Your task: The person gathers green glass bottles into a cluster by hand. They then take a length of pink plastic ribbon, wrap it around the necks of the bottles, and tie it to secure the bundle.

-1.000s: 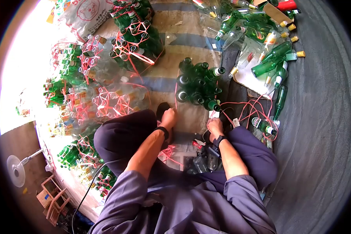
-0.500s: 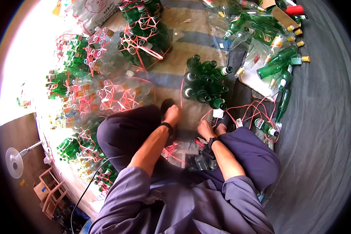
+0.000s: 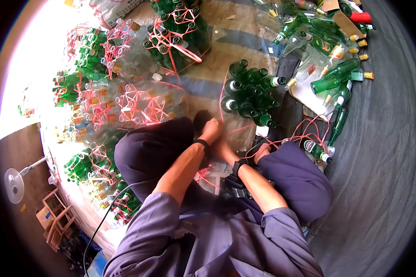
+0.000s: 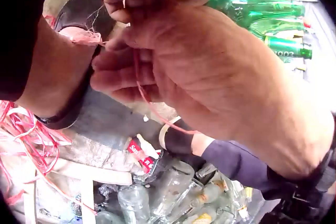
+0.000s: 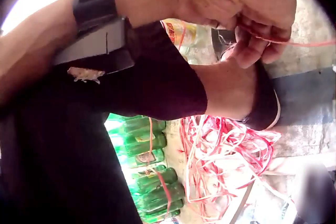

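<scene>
In the head view my left hand (image 3: 211, 130) is at the left shoe, below a cluster of upright green glass bottles (image 3: 252, 94). My right hand (image 3: 223, 148), blurred, has come close beside it. Pink plastic twine (image 3: 223, 92) lies along the cluster's left side. Another stretch slants from the bottles' near side to the hands. The left wrist view shows the right hand (image 4: 210, 71) with curled fingers and the twine (image 4: 157, 112) passing through them. In the right wrist view the left hand (image 5: 236, 3) pinches twine (image 5: 310, 44) that runs off right.
Tied bottle bundles (image 3: 138, 104) stand at left, with another green bundle (image 3: 178, 37) at the back. Loose bottles (image 3: 328, 51) lie in a heap at back right, near white cardboard (image 3: 312, 94). Tangled twine (image 5: 226, 155) and clear bottles (image 4: 136, 203) are on the floor between the legs.
My right hand has moved left from the bottles' near right corner to my left hand, drawing the pink twine across. The left hand stays near the shoe. The head view has shifted slightly.
</scene>
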`<state>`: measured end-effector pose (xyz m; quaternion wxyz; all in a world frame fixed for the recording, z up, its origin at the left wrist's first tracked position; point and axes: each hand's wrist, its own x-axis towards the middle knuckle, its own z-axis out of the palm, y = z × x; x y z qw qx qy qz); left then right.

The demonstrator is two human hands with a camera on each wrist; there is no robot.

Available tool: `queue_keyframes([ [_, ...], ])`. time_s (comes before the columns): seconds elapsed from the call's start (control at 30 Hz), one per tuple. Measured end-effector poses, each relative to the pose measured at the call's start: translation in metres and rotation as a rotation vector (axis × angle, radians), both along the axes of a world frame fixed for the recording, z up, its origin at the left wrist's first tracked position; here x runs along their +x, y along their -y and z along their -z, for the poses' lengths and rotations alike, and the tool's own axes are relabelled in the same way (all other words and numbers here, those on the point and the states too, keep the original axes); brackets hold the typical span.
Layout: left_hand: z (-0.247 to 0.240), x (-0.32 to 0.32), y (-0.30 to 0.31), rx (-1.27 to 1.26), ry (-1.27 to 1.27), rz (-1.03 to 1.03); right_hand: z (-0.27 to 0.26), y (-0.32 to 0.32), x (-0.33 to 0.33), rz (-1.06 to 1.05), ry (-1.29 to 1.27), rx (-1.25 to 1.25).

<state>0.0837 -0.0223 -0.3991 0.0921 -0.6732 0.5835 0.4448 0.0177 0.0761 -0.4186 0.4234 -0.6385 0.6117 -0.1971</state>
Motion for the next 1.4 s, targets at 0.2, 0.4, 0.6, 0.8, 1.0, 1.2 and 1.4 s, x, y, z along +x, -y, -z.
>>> queue_keyframes([
  [0.2,0.039,0.010,-0.003,-0.391,-0.168,0.856,0.054,-0.021,0.003,-0.193,-0.049,-0.168],
  [0.4,0.003,0.018,-0.001,-0.630,-0.008,1.203,0.048,-0.033,-0.023,0.489,1.109,0.945],
  [0.6,-0.013,0.025,0.005,-0.762,-0.156,1.166,-0.029,-0.003,-0.038,0.487,1.033,0.234],
  [0.8,0.024,0.033,-0.007,-0.629,-0.150,1.014,0.015,-0.017,-0.034,0.673,0.823,0.430],
  [1.0,-0.015,0.022,0.009,-0.192,-0.484,0.361,0.024,-0.023,-0.031,0.020,-0.134,0.275],
  [1.2,-0.053,0.006,0.039,0.365,-0.617,-0.426,0.053,-0.035,-0.008,-0.118,-0.289,-0.061],
  [1.4,-0.047,0.015,0.043,0.366,-0.728,-0.399,0.017,-0.020,-0.030,0.039,-0.069,0.236],
])
